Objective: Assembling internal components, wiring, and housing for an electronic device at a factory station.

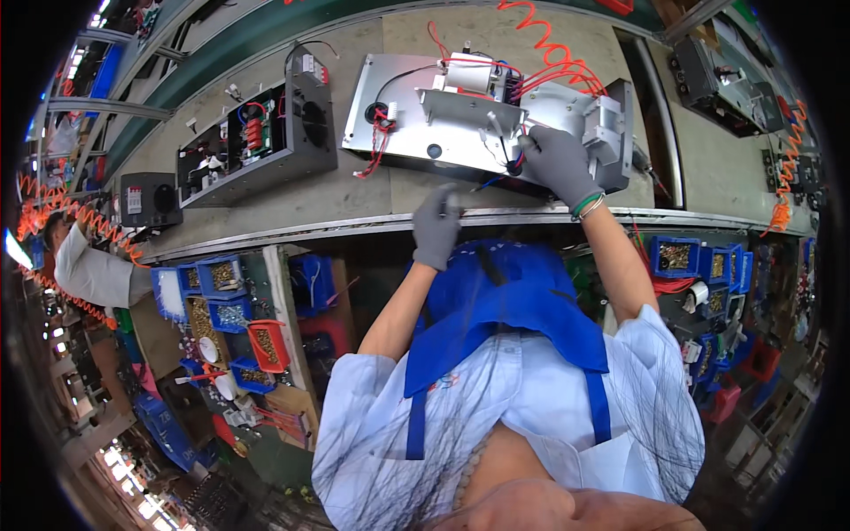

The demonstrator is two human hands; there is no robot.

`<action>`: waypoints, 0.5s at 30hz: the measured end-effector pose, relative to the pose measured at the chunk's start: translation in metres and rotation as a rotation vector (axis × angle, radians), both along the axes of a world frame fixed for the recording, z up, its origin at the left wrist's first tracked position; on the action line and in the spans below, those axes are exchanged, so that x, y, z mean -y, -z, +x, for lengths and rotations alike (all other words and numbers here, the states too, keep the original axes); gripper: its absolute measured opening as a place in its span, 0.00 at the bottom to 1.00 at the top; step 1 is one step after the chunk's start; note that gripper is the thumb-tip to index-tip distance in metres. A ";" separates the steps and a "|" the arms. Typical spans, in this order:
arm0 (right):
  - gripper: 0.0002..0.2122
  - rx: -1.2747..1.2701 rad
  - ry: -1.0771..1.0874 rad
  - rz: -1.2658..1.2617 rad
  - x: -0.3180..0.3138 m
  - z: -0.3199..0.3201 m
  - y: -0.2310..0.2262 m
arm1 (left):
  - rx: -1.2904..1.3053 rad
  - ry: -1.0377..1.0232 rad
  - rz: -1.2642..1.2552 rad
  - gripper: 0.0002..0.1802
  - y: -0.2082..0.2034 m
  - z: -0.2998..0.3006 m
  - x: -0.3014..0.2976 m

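A silver metal chassis (460, 150) with a white cylinder (469, 73), an upright metal plate (469, 111) and red, black and white wires lies on the bench before me. My right hand (560, 164), in a grey glove, reaches over its right part. The fingers are bent together beside a small black part and some thin wires (498, 133); what they pinch is hidden. My left hand (437, 228), gloved too, is at the bench's front edge, apart from the chassis. Its fingers are curled, and I cannot make out anything in them.
To the left stands an open dark housing (310, 164) with red coils inside; a smaller dark box (149, 199) is beyond it. Coiled orange hoses (540, 35) hang overhead. Blue parts bins (221, 276) and a red bin (268, 345) sit below the bench. Another person (97, 265) bends at far left.
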State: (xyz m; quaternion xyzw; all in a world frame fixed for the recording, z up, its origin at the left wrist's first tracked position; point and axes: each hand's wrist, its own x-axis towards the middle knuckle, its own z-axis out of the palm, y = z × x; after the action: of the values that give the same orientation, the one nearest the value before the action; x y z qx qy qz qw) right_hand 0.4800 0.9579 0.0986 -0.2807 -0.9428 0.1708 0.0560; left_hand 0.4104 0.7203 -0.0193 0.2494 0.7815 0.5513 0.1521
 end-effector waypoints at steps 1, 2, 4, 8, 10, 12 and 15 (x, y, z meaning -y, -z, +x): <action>0.15 0.004 -0.003 0.009 0.003 0.000 0.007 | 0.448 -0.098 0.085 0.14 -0.023 -0.013 0.012; 0.15 0.004 -0.021 0.029 0.003 -0.003 0.009 | 0.665 -0.272 0.262 0.15 -0.010 -0.036 0.027; 0.14 0.056 -0.054 0.048 0.003 -0.007 0.003 | 0.453 -0.497 0.222 0.19 0.015 -0.078 0.046; 0.12 -0.144 -0.134 -0.136 0.013 0.033 -0.007 | -0.187 -0.372 -0.256 0.37 0.080 -0.176 0.059; 0.14 -0.180 0.047 -0.222 0.030 0.075 -0.003 | -0.084 -0.160 -0.216 0.37 0.109 -0.229 0.062; 0.14 -0.063 0.212 -0.391 0.027 0.120 0.011 | 0.044 -0.024 -0.235 0.35 0.135 -0.252 0.046; 0.15 0.045 0.545 -0.993 0.000 0.153 0.067 | 0.132 0.045 -0.024 0.29 0.207 -0.295 0.075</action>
State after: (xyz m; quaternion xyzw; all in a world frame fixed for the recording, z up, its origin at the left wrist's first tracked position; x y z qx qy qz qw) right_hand 0.6327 0.9581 0.0320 -0.5102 -0.6437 0.5672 -0.0607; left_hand 0.1154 0.6457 -0.2259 0.2279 0.7706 0.5536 0.2187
